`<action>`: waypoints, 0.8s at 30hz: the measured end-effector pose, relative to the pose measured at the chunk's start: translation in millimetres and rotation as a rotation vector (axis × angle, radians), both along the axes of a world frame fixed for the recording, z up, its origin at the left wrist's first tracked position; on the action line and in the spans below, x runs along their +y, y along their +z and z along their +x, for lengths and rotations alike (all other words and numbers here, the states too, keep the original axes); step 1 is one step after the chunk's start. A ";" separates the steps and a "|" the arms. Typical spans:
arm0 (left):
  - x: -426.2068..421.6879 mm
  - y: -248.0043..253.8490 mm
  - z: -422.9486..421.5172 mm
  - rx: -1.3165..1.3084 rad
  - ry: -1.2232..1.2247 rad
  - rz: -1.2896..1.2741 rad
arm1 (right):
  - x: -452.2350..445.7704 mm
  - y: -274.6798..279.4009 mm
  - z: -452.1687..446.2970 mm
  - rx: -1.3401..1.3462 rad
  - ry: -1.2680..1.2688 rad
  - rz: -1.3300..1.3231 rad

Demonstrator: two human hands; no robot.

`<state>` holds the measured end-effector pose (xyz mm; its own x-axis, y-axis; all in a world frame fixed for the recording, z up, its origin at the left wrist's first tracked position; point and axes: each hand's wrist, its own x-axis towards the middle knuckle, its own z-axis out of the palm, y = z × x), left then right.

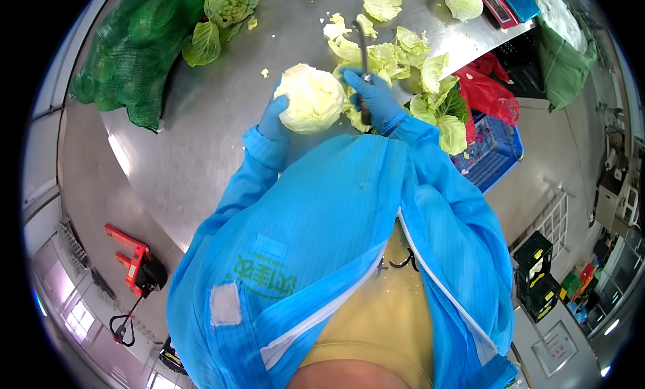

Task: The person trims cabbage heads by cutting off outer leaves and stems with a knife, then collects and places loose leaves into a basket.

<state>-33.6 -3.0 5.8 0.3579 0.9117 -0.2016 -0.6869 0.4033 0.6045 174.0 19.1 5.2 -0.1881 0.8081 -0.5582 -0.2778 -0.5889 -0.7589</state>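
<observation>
A pale, trimmed cabbage (311, 99) is held above the steel table (222, 93). My left hand (274, 117), in a blue glove, grips its left side. My right hand (376, 99), also gloved, is closed round the handle of a knife (364, 50), whose blade points away from me. The right fingers are close to the cabbage's right side; whether they touch it I cannot tell. Loose cabbage leaves (386, 56) lie scattered beyond and to the right of the knife.
Green net sacks (138, 60) and a leafy cabbage (232, 3) are at the upper left. Another cabbage (463, 3) is at the far right. A blue crate (494, 154) with a red net bag (487, 90) stands beside the table's right edge. A red pallet jack (138, 258) stands lower left.
</observation>
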 end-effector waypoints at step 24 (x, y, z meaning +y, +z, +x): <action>9.4 13.0 9.3 -0.201 0.055 -0.453 | 9.8 21.0 -5.5 0.181 0.105 0.094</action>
